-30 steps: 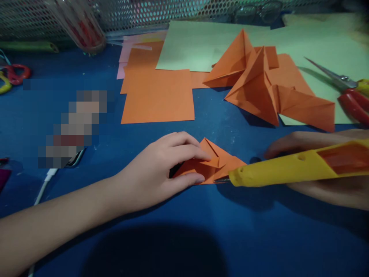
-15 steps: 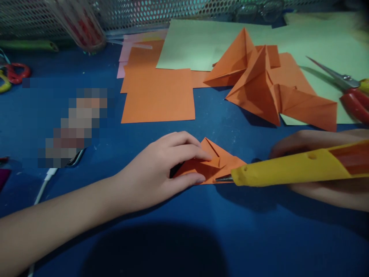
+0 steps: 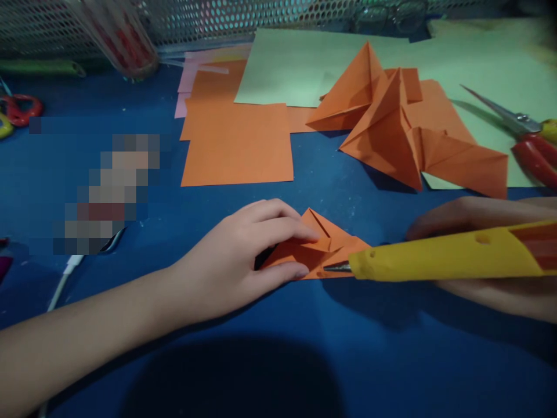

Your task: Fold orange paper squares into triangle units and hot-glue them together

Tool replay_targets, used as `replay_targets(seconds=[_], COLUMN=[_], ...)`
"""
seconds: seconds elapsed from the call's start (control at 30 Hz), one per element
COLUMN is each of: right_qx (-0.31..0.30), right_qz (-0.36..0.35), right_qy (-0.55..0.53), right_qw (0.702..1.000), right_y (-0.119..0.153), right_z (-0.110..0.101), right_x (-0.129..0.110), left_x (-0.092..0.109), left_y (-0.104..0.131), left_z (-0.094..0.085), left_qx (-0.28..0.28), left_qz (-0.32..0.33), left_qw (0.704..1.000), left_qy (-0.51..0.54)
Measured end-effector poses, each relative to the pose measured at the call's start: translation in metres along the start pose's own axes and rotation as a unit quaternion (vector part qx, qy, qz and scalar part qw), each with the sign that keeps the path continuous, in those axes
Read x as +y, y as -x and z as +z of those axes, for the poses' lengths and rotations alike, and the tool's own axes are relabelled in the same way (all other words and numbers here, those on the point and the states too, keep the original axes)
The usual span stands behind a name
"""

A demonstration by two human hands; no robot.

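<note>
My left hand (image 3: 248,255) presses a folded piece of orange paper (image 3: 343,247) against the blue table, with the fingers bent over its folds and the thumb along its lower edge. From the right, my right hand (image 3: 461,223) grips a yellow glue gun (image 3: 404,258); the gun's body hides most of those fingers. Its thin metal nozzle lies over the paper's lower right part, just right of my left thumb. A small darker spot shows on the paper by the tip; whether the tip touches is hard to tell.
Behind my hands lie folded orange paper pieces (image 3: 383,128), flat orange sheets (image 3: 239,145) and pale green sheets (image 3: 282,69). Scissors (image 3: 528,130) rest at the right, with another red-handled pair (image 3: 24,110) at far left. A blurred-out object with a white cable (image 3: 65,278) lies left.
The rear of the glue gun has dropped slightly, and its nozzle has shifted a little to the left. My left hand stays on the folded paper.
</note>
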State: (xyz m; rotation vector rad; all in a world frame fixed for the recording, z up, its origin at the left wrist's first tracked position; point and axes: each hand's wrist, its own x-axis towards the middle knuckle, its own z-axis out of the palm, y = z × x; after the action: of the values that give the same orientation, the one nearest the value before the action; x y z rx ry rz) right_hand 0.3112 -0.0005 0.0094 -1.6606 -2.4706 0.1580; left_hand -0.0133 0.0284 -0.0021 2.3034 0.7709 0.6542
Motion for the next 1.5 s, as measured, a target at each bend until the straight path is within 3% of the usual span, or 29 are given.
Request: replay_targets(seconds=[0.1,0.23,0.43,0.6,1.5], right_qx=[-0.018,-0.023,0.042,-0.026,-0.019], right_qz=[-0.047,-0.027,-0.003,0.010,-0.010], right_qy=[-0.044,-0.025,0.011,-0.024,-0.082], right_qw=[0.998,0.999,0.999,0.999,0.996], right_y=[0.001,0.003,0.001,0.002,0.003], right_z=[-0.012,-0.010,0.002,-0.008,-0.014], right_x=[-0.013,-0.010,0.003,-0.010,-0.028], left_x=[0.001,0.000,-0.001,0.000,0.001], left_y=[0.000,0.000,0.001,-0.002,-0.003], left_z=[-0.001,0.000,0.000,-0.001,-0.002], left_qx=[-0.001,-0.001,0.001,-0.006,-0.004], left_qz=[-0.006,-0.004,0.002,-0.012,-0.027], left_qw=[1.000,1.000,1.000,1.000,1.000], left_qy=[-0.002,0.003,0.009,0.006,0.009])
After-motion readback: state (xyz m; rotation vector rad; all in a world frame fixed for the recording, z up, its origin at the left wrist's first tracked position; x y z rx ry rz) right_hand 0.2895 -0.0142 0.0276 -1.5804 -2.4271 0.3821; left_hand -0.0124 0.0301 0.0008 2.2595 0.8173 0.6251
